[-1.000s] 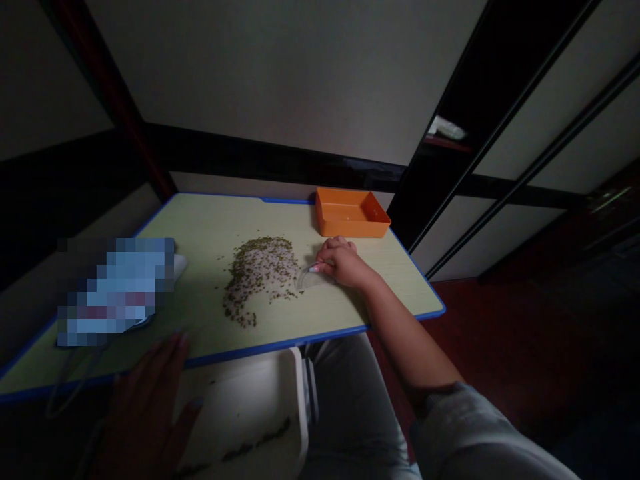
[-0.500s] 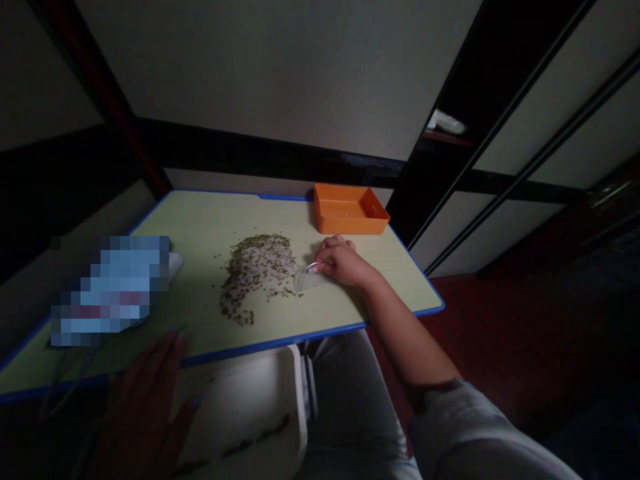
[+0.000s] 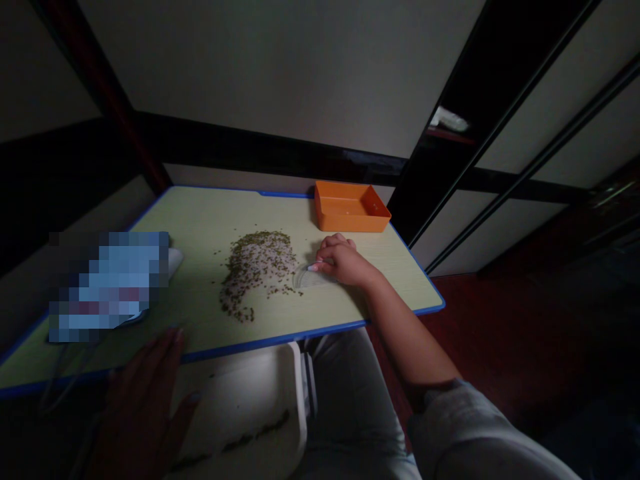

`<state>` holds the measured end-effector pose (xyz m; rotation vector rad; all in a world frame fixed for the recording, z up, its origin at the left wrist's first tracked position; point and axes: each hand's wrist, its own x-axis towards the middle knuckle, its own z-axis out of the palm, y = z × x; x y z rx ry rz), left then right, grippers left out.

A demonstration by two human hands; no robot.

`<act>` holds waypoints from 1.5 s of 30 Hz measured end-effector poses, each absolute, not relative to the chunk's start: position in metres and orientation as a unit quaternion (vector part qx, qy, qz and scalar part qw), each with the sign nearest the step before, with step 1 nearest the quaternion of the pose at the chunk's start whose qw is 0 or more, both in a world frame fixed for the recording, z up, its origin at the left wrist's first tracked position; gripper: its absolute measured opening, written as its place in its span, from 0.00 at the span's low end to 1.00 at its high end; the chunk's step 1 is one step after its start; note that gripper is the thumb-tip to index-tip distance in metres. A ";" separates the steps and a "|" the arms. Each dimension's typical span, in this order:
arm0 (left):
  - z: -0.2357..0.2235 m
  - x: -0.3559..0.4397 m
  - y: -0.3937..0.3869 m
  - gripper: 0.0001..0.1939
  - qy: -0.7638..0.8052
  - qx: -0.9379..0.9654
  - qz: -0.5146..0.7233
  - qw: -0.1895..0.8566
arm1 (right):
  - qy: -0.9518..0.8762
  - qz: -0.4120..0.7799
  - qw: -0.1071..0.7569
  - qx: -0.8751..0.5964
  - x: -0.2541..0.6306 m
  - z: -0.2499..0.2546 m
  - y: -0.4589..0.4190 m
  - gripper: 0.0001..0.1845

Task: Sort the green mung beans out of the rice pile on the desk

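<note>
My right hand (image 3: 341,260) is pinched on a clear half-round plastic piece that looks like a protractor (image 3: 315,275), low at the tabletop. Its curved edge faces a spread pile of small green, brown and pale grains (image 3: 263,260) and touches or nearly touches the stray ones. The kind of grain is too small to tell. My left hand (image 3: 150,393) is in shadow at the table's near edge, fingers stretched out and thumb apart, holding nothing. Beside and partly under it is a white tray (image 3: 301,413) with rounded corners, below the table edge. Dark bits lie in a line inside the tray.
An orange open box (image 3: 353,222) stands at the table's back right. On the left lies a blurred-out blue item (image 3: 113,287) with a cord or strap hanging from it. The pale tabletop (image 3: 210,207) has a blue rim. Cabinet panels (image 3: 280,73) rise behind it.
The view has shifted slightly. The clear plastic piece now lies flatter on the table under my right hand. The grain pile and my left hand look much the same.
</note>
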<state>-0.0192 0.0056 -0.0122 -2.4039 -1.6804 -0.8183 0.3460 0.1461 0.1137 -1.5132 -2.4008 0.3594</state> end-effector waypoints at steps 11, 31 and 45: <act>-0.008 -0.011 0.004 0.36 -0.549 -0.784 -0.286 0.047 | -0.833 0.116 0.139 -0.522 0.343 0.116 0.144 0.12; -0.006 -0.010 0.005 0.36 -0.541 -0.787 -0.291 0.046 | -0.837 0.072 0.136 -0.525 0.334 0.110 0.148 0.17; -0.009 -0.011 0.006 0.36 -0.538 -0.789 -0.292 0.047 | -0.841 0.056 0.151 -0.517 0.327 0.105 0.156 0.16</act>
